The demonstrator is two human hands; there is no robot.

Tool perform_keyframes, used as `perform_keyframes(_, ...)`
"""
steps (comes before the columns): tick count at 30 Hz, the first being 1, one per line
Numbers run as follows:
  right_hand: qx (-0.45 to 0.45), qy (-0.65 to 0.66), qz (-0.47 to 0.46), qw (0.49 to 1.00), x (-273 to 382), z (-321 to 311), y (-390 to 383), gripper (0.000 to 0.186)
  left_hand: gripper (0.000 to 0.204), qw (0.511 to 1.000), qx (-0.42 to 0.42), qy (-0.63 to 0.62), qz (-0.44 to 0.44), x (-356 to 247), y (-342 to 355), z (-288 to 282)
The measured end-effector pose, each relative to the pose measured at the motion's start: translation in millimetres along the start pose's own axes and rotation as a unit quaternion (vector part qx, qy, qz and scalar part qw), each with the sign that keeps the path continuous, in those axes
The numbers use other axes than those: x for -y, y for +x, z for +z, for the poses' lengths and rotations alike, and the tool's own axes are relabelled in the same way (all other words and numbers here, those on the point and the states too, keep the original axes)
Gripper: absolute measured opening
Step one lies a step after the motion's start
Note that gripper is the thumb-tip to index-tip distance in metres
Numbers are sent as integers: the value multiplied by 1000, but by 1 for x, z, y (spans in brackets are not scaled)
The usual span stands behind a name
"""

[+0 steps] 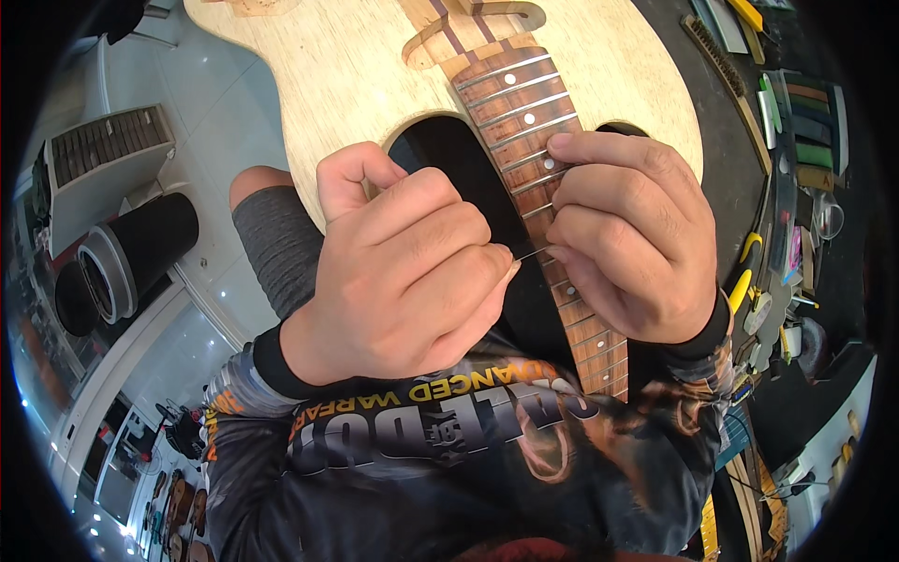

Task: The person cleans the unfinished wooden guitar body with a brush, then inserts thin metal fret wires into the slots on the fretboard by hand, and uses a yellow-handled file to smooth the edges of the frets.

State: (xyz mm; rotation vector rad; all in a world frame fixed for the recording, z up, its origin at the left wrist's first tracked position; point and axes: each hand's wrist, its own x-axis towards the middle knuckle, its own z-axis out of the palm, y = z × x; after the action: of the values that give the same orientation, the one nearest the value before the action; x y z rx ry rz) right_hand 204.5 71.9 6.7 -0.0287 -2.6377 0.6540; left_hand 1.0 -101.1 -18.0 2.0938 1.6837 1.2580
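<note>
An unfinished pale-wood electric guitar body (346,70) lies in front of me, its dark fretboard (530,140) with metal frets and white dot inlays running down toward my chest. My left hand (403,272) is closed, left of the neck, with thumb and fingers pinching one end of a short thin wire (532,254). Over the fretboard, my right hand (637,234) pinches the wire's other end, its index fingertip resting near a dot inlay. The wire spans the small gap between both hands; its ends are hidden in the fingers.
Along the right runs a dark workbench (688,56) with a wooden-handled brush (714,54), yellow-handled tools (740,290) and a case of coloured strips (813,131). Left, on the tiled floor (201,94), are a black bin (154,239) and a box of dark wood pieces (108,145).
</note>
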Motion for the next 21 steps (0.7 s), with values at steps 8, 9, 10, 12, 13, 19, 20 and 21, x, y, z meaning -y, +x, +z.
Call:
perform_keyframes(8,3,-35,7,999,1,0,9,37,26,1000,-25,18,-4,2,2,2)
perform_keyframes(9,3,-35,6,999,-1,1,9,37,26,999,-32,21,-6,2,2,1)
perform_keyframes(10,2,-30,3,1000,-3,0,9,36,26,999,-32,21,-6,2,2,1)
perform_keyframes(12,0,-25,-2,1000,-3,1,9,36,26,999,-36,38,2,3,1,2)
perform_keyframes(13,-4,-19,1,1000,-3,2,8,35,26,999,-36,39,2,3,1,2)
perform_keyframes(19,-8,-6,8,1000,-2,1,9,36,27,1000,-17,24,3,3,2,-1)
perform_keyframes(20,-6,-6,7,1000,-2,1,9,36,27,999,-20,29,1,3,2,0)
perform_keyframes(21,-7,-7,7,1000,-4,2,8,36,27,999,-24,35,0,3,2,0)
